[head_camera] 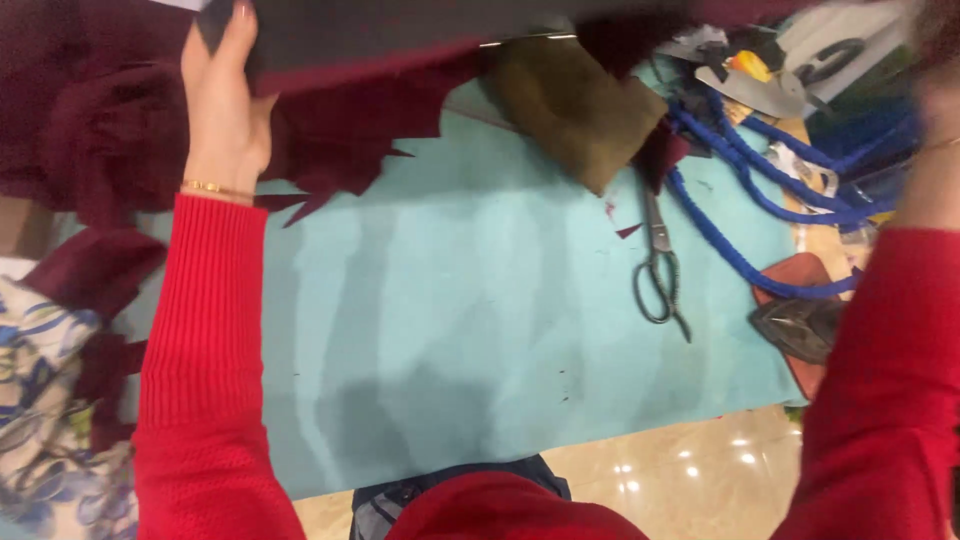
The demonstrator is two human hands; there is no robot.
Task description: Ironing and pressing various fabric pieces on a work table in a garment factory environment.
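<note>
My left hand (225,110) grips the dark panel (400,28) with maroon fabric (350,125) far left over the teal sheet (450,330); right hand (935,110) blurred, fingers can't tell. Next, I judge: steady both ends.

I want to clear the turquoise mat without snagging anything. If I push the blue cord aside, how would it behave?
The blue cord would probably flop rather than slide as one piece: it lies in loose, overlapping loops. It looks thick and braided, so likely grippy on the turquoise mat. Pushing may drag neighbours, since it runs near the scissors and over the clutter at the mat's right edge.
</note>
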